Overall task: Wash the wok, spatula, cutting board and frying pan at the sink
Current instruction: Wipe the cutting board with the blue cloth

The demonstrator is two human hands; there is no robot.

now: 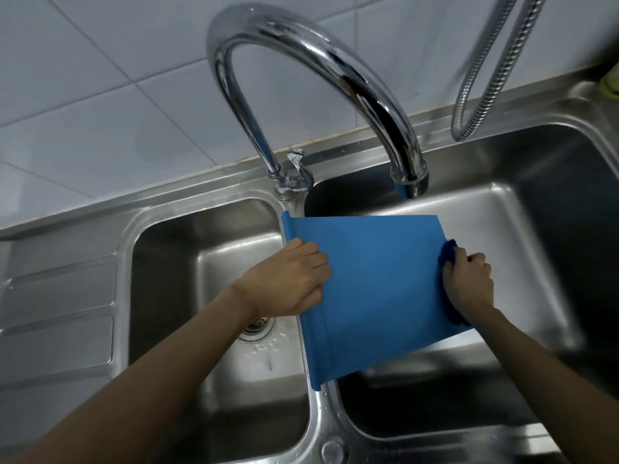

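Observation:
A blue plastic cutting board lies tilted across the divider between the two sink basins, mostly over the right basin. My left hand grips its left edge, fingers curled over the board's top. My right hand holds a dark blue scrubbing cloth against the board's right edge. The wok, spatula and frying pan are out of view.
A chrome gooseneck tap arches over the right basin, spout just beyond the board. The left basin has a drain strainer. A metal shower hose hangs at the upper right. A ribbed drainboard lies to the left.

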